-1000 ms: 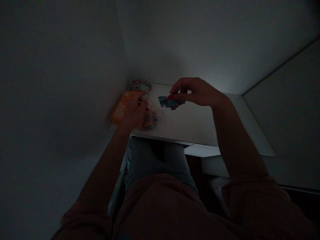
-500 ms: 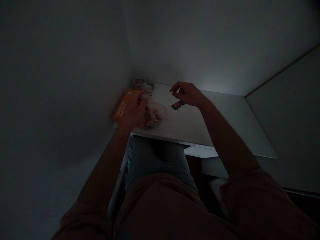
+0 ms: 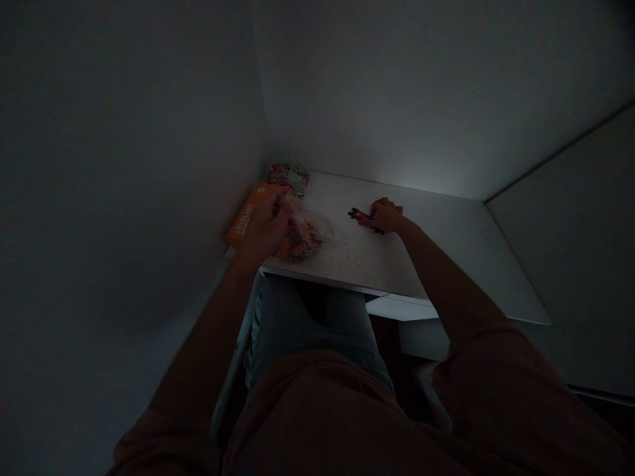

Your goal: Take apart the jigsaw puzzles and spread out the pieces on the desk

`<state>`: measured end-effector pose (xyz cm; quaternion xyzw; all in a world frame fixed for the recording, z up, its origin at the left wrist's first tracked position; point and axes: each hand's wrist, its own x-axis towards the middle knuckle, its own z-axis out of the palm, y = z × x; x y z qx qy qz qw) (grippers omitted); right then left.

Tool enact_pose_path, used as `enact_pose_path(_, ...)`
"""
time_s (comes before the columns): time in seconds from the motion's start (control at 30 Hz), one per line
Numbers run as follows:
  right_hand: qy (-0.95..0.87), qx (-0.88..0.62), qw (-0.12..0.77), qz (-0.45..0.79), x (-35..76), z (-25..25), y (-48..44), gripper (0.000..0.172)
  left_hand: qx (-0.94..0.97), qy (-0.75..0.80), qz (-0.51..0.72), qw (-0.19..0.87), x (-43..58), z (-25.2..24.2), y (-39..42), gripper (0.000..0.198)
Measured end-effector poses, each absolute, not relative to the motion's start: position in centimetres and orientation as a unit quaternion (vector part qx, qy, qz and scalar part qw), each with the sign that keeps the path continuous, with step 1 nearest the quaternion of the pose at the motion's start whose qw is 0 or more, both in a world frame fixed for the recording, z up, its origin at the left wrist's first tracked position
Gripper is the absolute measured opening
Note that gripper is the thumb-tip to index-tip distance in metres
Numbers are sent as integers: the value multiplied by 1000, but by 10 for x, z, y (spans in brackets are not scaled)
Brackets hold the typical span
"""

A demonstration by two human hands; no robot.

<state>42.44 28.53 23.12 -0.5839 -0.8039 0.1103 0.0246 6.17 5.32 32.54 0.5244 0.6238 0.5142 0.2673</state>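
Dim view from a camera worn on a person's head, looking down at a pale surface (image 3: 370, 264) set against walls, with the person's lap below its front edge. The left hand (image 3: 268, 221) is at the surface's left end, its fingers curled closed on the gathered plastic of a clear bag (image 3: 303, 239). Jumbled, colourful puzzle pieces fill the bag's lower part, which rests near the front edge. Just beside and partly under that hand lies an orange box (image 3: 245, 215) printed "LEVEL UP!". Behind it, in the back left corner, sits a second bag (image 3: 288, 175) of pieces. The right hand (image 3: 387, 215) is well apart from these, low over the middle of the surface, thumb and fingers bent around a short dark strip of puzzle pieces (image 3: 358, 214) with a red patch. The strip lies between the front and back edges, its left end showing; whether the fingers pinch it or only press it cannot be told. The step in hand appears to be handling this strip while the left hand minds the bag. The next move seems to call for a light, level touch on the strip, so its joints hold, and a steady bag.
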Motion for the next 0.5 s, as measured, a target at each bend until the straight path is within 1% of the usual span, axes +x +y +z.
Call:
enact_pose_path(0.1,-779,-610,45,143,440,229,288,55,520,627,518,262,63,327,53,36)
enact_pose_path(0.2,-757,-609,106,211,457,225,283,63,522,629,515,256,68,329,55,34)
enact_pose_path(0.3,-750,-573,180,277,472,227,273,70,515,624,512,290,77,334,57,37)
enact_pose_path(0.4,-751,-538,224,312,481,242,265,62,516,618,504,313,89,344,59,37)
enact_pose_path(0.5,-760,-513,251,311,485,267,260,53,518,620,495,320,98,350,64,37)
